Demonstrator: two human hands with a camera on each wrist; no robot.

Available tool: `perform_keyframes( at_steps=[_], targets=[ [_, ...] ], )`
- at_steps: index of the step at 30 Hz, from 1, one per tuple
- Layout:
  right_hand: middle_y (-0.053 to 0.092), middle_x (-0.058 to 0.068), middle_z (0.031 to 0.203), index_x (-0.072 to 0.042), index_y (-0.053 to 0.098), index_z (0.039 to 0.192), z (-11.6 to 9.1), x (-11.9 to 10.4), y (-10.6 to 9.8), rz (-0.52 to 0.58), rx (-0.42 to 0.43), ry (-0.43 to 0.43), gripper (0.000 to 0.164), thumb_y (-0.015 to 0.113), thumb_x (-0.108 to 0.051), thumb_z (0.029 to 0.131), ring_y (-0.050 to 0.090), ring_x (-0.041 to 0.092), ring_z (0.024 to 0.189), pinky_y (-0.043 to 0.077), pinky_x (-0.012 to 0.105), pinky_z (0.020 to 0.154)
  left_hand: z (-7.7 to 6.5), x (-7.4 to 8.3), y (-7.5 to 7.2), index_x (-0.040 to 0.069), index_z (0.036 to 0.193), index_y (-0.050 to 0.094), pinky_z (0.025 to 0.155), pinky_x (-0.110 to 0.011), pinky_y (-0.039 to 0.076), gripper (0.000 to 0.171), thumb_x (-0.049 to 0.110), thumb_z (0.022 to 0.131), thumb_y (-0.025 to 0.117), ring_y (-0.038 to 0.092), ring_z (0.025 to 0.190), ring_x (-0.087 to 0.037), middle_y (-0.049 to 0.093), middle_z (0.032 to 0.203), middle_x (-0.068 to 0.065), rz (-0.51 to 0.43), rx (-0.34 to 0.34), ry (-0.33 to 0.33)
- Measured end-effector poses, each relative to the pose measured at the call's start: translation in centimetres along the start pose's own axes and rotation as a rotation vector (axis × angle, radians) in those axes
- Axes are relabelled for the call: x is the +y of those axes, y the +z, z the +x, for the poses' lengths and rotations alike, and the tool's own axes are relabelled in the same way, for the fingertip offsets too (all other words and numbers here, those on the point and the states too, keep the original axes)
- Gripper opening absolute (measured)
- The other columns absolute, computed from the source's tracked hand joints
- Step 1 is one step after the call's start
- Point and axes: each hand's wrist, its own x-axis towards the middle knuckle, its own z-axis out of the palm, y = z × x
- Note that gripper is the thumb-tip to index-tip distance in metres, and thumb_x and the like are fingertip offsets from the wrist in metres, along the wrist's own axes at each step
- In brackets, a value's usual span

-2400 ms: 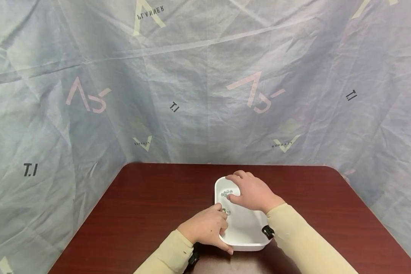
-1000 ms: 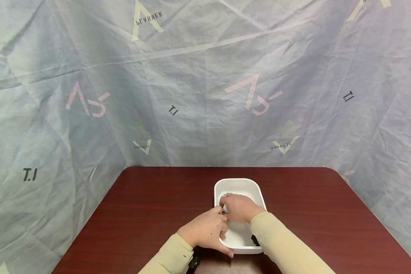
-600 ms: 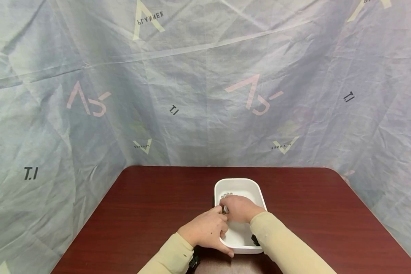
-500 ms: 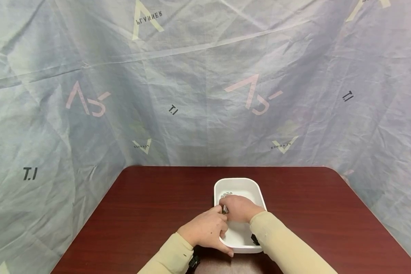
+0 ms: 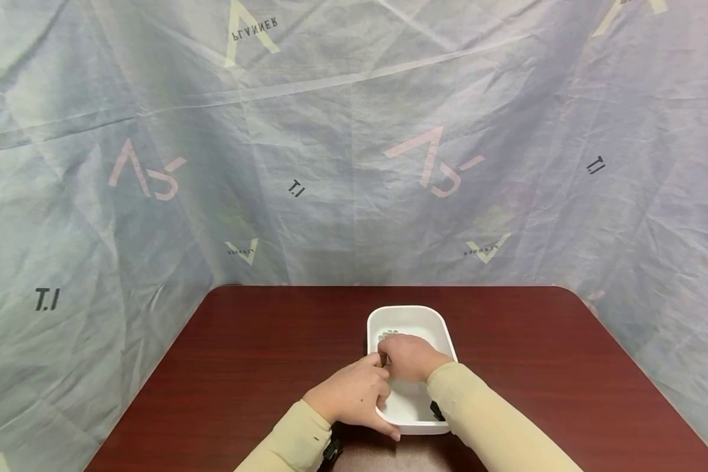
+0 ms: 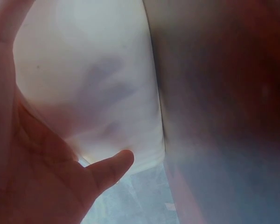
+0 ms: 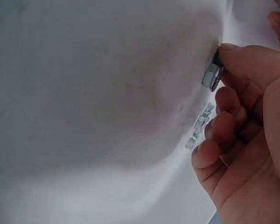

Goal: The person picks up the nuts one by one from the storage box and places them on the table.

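Note:
A white rounded plastic box (image 5: 410, 427) stands on the table. My left hand (image 5: 354, 393) grips its left wall near the front corner, fingers over the rim and thumb (image 6: 109, 170) outside. Inside it, against the left wall, my right hand (image 5: 412, 357) has thumb and index finger pinched together at a small dark-edged piece, mostly hidden. Right beside those fingertips sits a shiny metal hex nut (image 7: 212, 77). Several smaller metal nuts (image 7: 200, 122) lie in a row along the wall, below the curled other fingers in the right wrist view; they also show in the head view.
The dark red wooden table (image 5: 271, 354) reaches out on both sides of the box. Grey printed cloth (image 5: 354, 164) hangs behind and at the sides. Black camera mounts (image 5: 332, 450) sit at both wrists.
My right hand has dropped from over the box's far rim to the left inner wall, its fingers closing at the nuts there. In the last second both hands and the box have barely moved.

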Motion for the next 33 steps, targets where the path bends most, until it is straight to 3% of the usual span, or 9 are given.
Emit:
perform_keyframes(
  at_steps=[15,33],
  targets=[
    [0.051,-0.011,0.065,-0.023,0.06,0.075,0.0,-0.2,-0.4,-0.058,0.051,0.078,0.015,0.074,-0.022,0.076,0.049,0.012,0.06,0.044,0.035,0.058,0.0,0.1,-0.1,0.033,0.053,0.046,0.077,-0.017,0.038,0.056,0.08,0.062,0.075,0.042,0.079,-0.007,0.037,0.065,0.023,0.014,-0.001,-0.006],
    [0.052,-0.011,0.063,-0.022,0.058,0.073,-0.1,-0.3,-1.5,-0.026,0.107,0.069,0.015,0.072,-0.016,0.071,0.048,0.012,0.058,0.043,0.033,0.056,-0.1,0.2,-0.1,0.034,0.052,0.046,0.075,-0.016,0.036,0.055,0.08,0.062,0.075,0.041,0.078,-0.006,0.038,0.066,0.024,0.019,0.006,-0.006]
  ],
)
